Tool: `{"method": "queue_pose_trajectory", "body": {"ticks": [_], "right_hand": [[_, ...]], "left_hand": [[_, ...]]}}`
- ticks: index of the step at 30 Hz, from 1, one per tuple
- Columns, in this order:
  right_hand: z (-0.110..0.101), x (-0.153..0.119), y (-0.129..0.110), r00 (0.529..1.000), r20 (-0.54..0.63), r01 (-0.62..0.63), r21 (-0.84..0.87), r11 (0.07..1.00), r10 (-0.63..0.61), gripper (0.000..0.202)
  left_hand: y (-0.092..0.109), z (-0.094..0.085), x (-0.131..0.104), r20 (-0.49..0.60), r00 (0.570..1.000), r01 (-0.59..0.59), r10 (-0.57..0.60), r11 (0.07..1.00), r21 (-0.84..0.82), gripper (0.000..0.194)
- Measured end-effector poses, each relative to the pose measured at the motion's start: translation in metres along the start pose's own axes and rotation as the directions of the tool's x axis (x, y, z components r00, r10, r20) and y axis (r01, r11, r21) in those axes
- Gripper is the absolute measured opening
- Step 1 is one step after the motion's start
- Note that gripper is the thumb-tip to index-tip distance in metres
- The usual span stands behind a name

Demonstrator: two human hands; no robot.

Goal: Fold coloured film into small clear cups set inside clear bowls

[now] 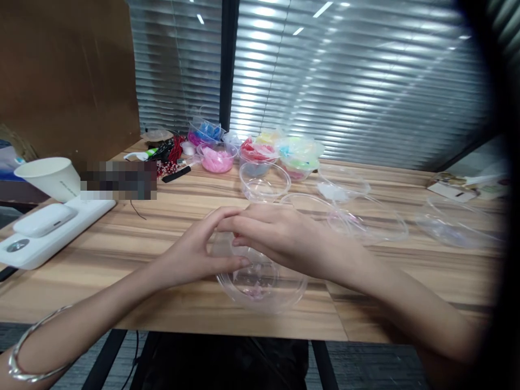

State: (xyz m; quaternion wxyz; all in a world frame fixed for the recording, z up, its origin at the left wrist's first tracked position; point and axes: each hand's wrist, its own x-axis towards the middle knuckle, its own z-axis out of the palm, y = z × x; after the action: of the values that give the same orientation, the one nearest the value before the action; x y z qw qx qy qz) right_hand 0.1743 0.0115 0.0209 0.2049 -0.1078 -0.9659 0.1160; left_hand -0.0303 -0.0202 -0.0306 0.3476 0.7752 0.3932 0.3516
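Note:
A clear plastic bowl stands near the table's front edge, with small pinkish pieces in its bottom. Over its left side is my left hand, thumb stretched across the bowl and apart from the index finger; its other fingertips are hidden behind my right hand. My right hand reaches over the bowl from the right, palm down, with fingers bent together and meeting the left fingers. A speck of red shows by its fingertips, too small to name. Whatever these fingers hold, if anything, is hidden.
Clear containers stand behind my hands, with others to the right. Tubs of pink and red material line the back. At left are a paper cup and a white power strip with a white case on it.

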Motion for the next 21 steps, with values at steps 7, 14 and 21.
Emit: {"method": "queue_pose_trajectory", "body": {"ticks": [7, 14, 21], "right_hand": [[-0.002, 0.000, -0.002, 1.000, 0.002, 0.017, -0.016, 1.000, -0.017, 0.028], [-0.025, -0.001, 0.012, 0.990, -0.120, -0.061, 0.067, 0.996, 0.069, 0.047], [-0.130, -0.108, 0.128, 0.388, -0.837, -0.918, -0.315, 0.240, 0.385, 0.049]], "left_hand": [[-0.002, -0.001, 0.001, 0.034, 0.999, 0.036, -0.037, 0.999, 0.011, 0.056], [0.000, -0.002, -0.001, 0.080, 0.996, 0.036, -0.044, 0.995, 0.095, 0.046], [0.005, -0.002, -0.002, 0.100, 0.991, 0.083, -0.093, 0.991, 0.101, 0.043]]}}
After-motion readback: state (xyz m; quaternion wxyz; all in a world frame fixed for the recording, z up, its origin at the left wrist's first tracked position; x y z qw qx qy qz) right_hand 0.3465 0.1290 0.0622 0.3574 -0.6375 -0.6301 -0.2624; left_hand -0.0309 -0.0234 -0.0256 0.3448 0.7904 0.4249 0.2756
